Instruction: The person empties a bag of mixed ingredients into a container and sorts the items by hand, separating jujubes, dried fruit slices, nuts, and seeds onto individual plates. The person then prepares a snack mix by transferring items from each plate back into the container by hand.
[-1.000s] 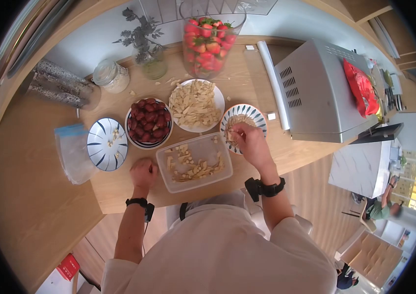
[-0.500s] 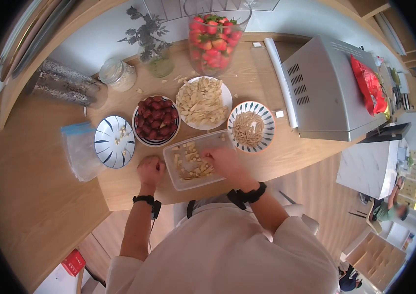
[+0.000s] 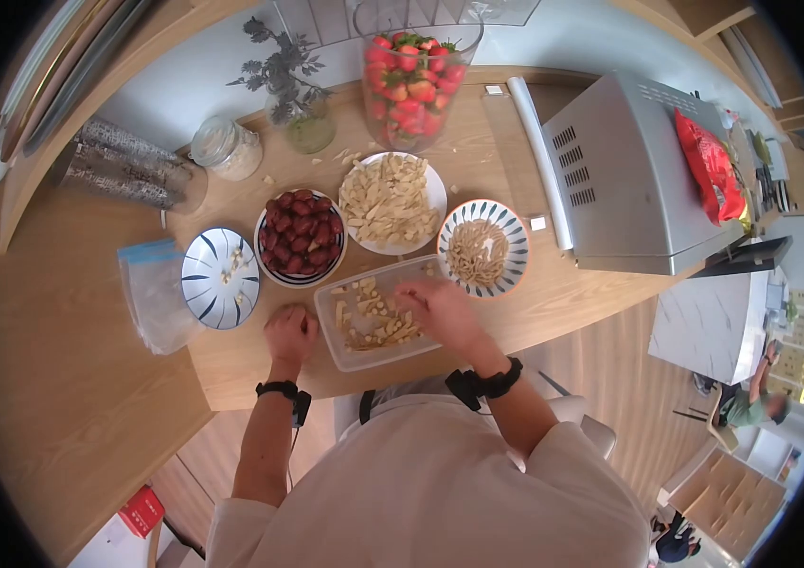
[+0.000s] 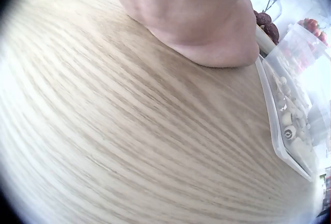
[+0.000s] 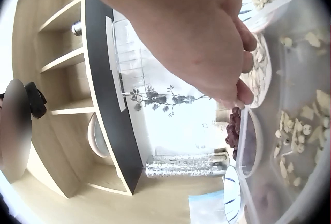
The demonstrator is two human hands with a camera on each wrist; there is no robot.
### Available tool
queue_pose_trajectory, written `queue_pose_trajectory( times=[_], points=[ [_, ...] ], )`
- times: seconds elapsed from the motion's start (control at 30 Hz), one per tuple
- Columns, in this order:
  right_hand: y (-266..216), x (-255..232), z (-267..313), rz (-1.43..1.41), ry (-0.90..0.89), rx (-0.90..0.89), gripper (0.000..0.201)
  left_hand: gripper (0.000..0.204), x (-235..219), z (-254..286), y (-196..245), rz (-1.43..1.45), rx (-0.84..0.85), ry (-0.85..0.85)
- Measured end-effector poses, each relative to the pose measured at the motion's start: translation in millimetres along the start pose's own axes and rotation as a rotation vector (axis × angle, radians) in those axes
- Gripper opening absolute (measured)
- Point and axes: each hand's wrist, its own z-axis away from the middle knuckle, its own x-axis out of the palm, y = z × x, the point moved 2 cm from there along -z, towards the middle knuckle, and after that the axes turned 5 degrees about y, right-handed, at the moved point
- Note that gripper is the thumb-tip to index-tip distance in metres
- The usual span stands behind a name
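My right hand [image 3: 442, 312] is over the right part of a clear plastic box [image 3: 328, 346], palm down, its fingers bent together. In the right wrist view the fingertips [image 5: 248, 43] show above the box rim; I cannot tell if something small is pinched between them. Pale flat slices and small round cream pieces [image 5: 297, 136] lie in the box. Beside the box's left side, my left hand [image 3: 290, 333] rests on the table with loosely curled fingers, holding nothing visible. To the right stands a striped bowl [image 3: 514, 224] of thin light-brown strips [image 3: 476, 254].
Behind the box are a bowl of dark red dates [image 3: 300, 232] and a white plate [image 3: 437, 194] of pale slices. Left are a striped plate [image 3: 208, 293] with few cream pieces and plastic bags [image 3: 151, 298]. Strawberries [image 3: 411, 90] fill a glass vase; a metal appliance [image 3: 610, 189] stands right.
My right hand has moved left from the bowl of brown strips to over the plastic box. The left hand stays on the table. The head view has shifted slightly.
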Motion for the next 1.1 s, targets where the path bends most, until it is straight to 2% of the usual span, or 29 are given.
queue_pose_trajectory(
  times=[0.07,0.1,0.17,0.27,0.47,0.6,0.7,0.8,1.0,1.1],
  points=[
    [1,-17,-4,0.015,0.201,0.007,0.011,0.017,0,0,0,-0.004,-0.005,-0.01],
    [2,-24,-7,0.015,0.201,0.008,0.011,0.018,0,1,0,-0.003,-0.007,-0.008],
    [9,-45,-10,-0.048,0.419,0.065,0.01,0.018,0,1,-1,-0.003,-0.008,-0.007],
    [27,-69,-11,0.111,0.508,0.071,0.01,0.018,0,1,-1,-0.004,-0.008,-0.005],
    [39,-87,-4,0.197,0.566,0.16,0.01,0.017,1,3,-2,0.004,-0.019,-0.004],
    [49,-83,-3,0.212,0.565,0.165,0.011,0.017,1,2,-2,-0.003,-0.017,-0.004],
    [62,-77,-3,0.335,0.559,0.091,0.014,0.016,1,2,-1,-0.001,-0.007,0.006],
    [64,-72,-3,0.452,0.476,0.177,0.016,0.016,-1,2,-1,0.015,0.003,0.023],
    [32,-66,-6,0.436,0.449,0.209,0.012,0.016,0,1,-2,0.021,0.018,0.04],
    [22,-47,-6,0.34,0.411,0.139,0.013,0.016,0,2,-2,0.025,0.011,0.039]
  ],
)
